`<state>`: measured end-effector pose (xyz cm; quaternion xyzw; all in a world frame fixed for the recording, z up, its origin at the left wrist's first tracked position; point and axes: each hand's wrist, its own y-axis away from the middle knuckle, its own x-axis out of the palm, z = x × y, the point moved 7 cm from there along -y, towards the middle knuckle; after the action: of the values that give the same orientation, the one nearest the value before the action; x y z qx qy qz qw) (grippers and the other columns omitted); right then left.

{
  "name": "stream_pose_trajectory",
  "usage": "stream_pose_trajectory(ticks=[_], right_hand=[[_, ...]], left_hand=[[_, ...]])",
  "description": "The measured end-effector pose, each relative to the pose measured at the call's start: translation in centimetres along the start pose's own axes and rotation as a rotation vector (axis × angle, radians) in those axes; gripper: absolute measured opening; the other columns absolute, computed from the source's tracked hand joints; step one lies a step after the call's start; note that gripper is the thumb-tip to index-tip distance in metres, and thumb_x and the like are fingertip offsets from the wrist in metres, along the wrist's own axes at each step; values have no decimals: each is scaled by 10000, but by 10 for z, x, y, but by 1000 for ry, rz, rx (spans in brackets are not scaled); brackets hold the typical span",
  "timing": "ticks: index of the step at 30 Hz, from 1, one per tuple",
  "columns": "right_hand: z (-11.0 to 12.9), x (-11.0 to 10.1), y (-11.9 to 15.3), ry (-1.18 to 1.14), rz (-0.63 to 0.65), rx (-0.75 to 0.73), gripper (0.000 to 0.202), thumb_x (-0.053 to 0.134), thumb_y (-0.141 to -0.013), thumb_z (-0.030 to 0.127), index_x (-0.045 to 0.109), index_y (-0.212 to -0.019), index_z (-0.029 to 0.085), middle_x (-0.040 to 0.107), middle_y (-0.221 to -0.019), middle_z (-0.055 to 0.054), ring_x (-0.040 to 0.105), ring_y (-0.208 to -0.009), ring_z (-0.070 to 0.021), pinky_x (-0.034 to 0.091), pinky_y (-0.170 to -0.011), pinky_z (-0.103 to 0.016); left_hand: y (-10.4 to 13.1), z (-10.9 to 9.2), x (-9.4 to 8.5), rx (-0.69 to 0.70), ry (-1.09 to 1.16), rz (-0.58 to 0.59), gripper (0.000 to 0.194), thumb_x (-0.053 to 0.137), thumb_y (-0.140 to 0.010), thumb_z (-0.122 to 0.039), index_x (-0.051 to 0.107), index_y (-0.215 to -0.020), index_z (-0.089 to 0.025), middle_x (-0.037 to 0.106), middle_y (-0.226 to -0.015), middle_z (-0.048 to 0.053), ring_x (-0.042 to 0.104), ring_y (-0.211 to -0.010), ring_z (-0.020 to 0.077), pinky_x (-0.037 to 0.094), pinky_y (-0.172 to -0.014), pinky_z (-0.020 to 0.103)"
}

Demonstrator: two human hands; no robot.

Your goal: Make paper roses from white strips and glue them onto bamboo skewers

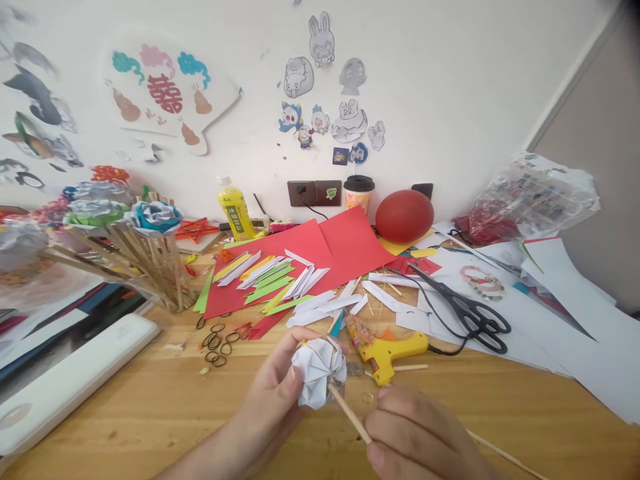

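My left hand is closed round a folded white paper flower, whose pleated underside faces me. Between the fingers of my right hand is a thin wooden stick. The stick's far end meets the middle of the flower's underside; I cannot tell whether it is fixed there. Just beyond my hands lies a yellow hot glue gun with a glue-smeared nozzle and a black cord. Folded white paper strips lie behind the flower.
Red paper sheets bear green strips. Black scissors rest on white paper at right. Rubber bands lie left, near a holder of paper flowers on sticks. A bottle, cup and red balloon stand behind.
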<state>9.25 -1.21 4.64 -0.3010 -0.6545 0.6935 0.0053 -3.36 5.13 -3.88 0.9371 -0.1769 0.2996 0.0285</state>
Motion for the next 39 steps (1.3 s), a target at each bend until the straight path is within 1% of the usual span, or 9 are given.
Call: stream_pose_trajectory(ticks=[5, 10, 14, 17, 23, 27, 31, 35, 39], right_hand=[[-12, 2, 5, -204, 157, 123, 137, 349, -929, 108, 465, -995, 132, 646, -633, -48, 617, -559, -133, 559, -559, -261], [-21, 1, 4, -271, 185, 194, 79, 408, -896, 100, 455, -910, 161, 611, -619, -29, 573, -526, -123, 529, -502, -243], [-14, -1, 4, -256, 126, 130, 117, 402, -904, 104, 457, -1005, 127, 644, -642, -49, 591, -543, -129, 555, -556, -262], [-8, 3, 6, -188, 168, 113, 138, 412, -905, 120, 480, -1025, 123, 686, -693, -66, 644, -646, -161, 582, -653, -302], [-8, 0, 6, -178, 83, 88, 138, 413, -897, 105, 510, -995, 114, 679, -705, -72, 652, -674, -154, 575, -672, -276], [-22, -6, 5, -248, 72, 235, 166, 451, -870, 120, 528, -1007, 175, 674, -725, -52, 648, -649, -160, 564, -632, -300], [-31, -15, 7, -268, -19, 413, 181, 453, -853, 126, 529, -1003, 193, 671, -766, -66, 659, -701, -192, 552, -668, -345], [-28, -8, 5, -295, 56, 347, 191, 455, -857, 124, 505, -1029, 189, 669, -778, -68, 657, -698, -184, 551, -675, -335], [-25, -4, 4, -286, 134, 246, 191, 440, -865, 105, 462, -1047, 158, 656, -766, -82, 640, -691, -172, 551, -653, -319]], left_hand=[[0, 2, -2, 5, 6, 7, 349, 677, -722, -449, 572, -977, -235, 612, -872, 44, 574, -736, 158, 458, -666, 272], [-2, -1, 2, -9, -26, -12, 347, 710, -690, -442, 595, -947, -239, 612, -902, 33, 578, -764, 157, 458, -665, 255], [-2, 0, 6, -74, -29, -9, 336, 641, -741, -481, 606, -941, -213, 608, -835, 39, 549, -697, 148, 449, -634, 257], [-2, 0, 6, -68, -51, 8, 337, 587, -780, -492, 597, -976, -217, 597, -925, 51, 532, -684, 144, 436, -620, 256], [-1, 2, -4, -31, -189, -22, 415, 692, -686, -488, 577, -1012, -258, 556, -916, 16, 525, -759, 156, 410, -679, 250], [-3, 0, -5, -32, -117, -47, 379, 660, -718, -494, 599, -1006, -255, 586, -881, 24, 528, -772, 161, 411, -672, 244], [-2, -2, -3, -44, -30, -55, 337, 601, -789, -448, 621, -1072, -267, 616, -1052, 66, 558, -774, 167, 451, -676, 274], [-1, 2, -4, -87, 50, -55, 347, 624, -793, -389, 619, -1128, -299, 642, -1035, 64, 583, -862, 192, 472, -754, 311], [1, 5, -6, -101, 42, -48, 329, 643, -785, -373, 632, -1103, -290, 655, -972, 43, 581, -846, 165, 465, -769, 278]])
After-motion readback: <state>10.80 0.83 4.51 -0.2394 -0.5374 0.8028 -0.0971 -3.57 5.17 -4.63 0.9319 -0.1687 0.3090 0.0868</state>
